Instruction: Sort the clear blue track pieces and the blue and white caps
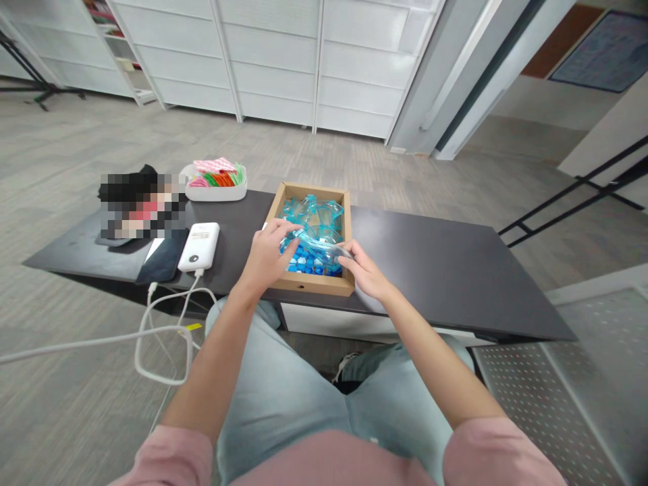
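Note:
A brown cardboard box sits at the near edge of a low dark table. It holds clear blue plastic bags and small blue pieces. My left hand is inside the box on its left side, fingers curled round a clear bag. My right hand pinches the same bag at the box's right front corner. The bag stretches between both hands above the blue pieces.
A white power bank with a white cable lies left of the box beside a dark phone. A white tray of colourful items stands at the back left. My knees are under the table edge. A metal platform is on the right.

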`<state>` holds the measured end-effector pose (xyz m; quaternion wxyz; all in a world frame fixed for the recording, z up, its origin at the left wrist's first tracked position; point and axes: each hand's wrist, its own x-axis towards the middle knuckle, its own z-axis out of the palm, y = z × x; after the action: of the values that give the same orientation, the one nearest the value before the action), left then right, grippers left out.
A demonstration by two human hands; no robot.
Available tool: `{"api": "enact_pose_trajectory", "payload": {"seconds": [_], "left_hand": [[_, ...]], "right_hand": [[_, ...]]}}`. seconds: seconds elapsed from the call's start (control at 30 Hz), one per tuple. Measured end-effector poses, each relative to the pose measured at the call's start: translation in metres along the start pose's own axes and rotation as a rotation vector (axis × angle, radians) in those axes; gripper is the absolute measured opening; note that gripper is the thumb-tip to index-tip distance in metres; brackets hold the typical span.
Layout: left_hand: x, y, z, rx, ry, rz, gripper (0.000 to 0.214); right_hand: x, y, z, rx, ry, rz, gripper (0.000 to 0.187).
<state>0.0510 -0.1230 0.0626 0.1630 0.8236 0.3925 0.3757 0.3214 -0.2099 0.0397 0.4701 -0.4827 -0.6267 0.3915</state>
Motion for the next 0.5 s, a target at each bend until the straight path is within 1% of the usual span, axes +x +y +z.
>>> {"api": "enact_pose_trajectory", "payload": {"seconds": [0.07,0.13,0.2,0.27,0.33,0.4,0.5], "left_hand": [[-0.002,-0.013,0.002,-0.049,0.02,0.006,0.029],[-0.006,-0.02,0.005,-0.076,0.071,-0.005,0.033],[-0.011,-0.023,0.007,-0.058,0.091,-0.029,0.04],[-0.015,-0.021,0.008,0.017,0.069,-0.067,0.036],[-0.017,-0.017,0.008,0.138,0.045,-0.106,0.023],[-0.019,-0.013,0.009,0.245,0.035,-0.138,0.017],[-0.019,-0.008,0.009,0.316,-0.001,-0.161,0.023]], "right_hand": [[-0.002,0.001,0.004,0.008,0.014,0.001,0.035],[0.0,0.004,0.006,0.005,0.054,0.017,0.031],[0.01,0.008,0.005,-0.025,0.123,0.036,0.026],[0.03,0.011,0.003,-0.116,0.211,0.027,0.022],[0.059,0.013,0.001,-0.266,0.279,0.0,0.018],[0.09,0.013,0.002,-0.41,0.291,0.004,0.018],[0.123,0.013,0.01,-0.549,0.248,0.057,0.018]]}}
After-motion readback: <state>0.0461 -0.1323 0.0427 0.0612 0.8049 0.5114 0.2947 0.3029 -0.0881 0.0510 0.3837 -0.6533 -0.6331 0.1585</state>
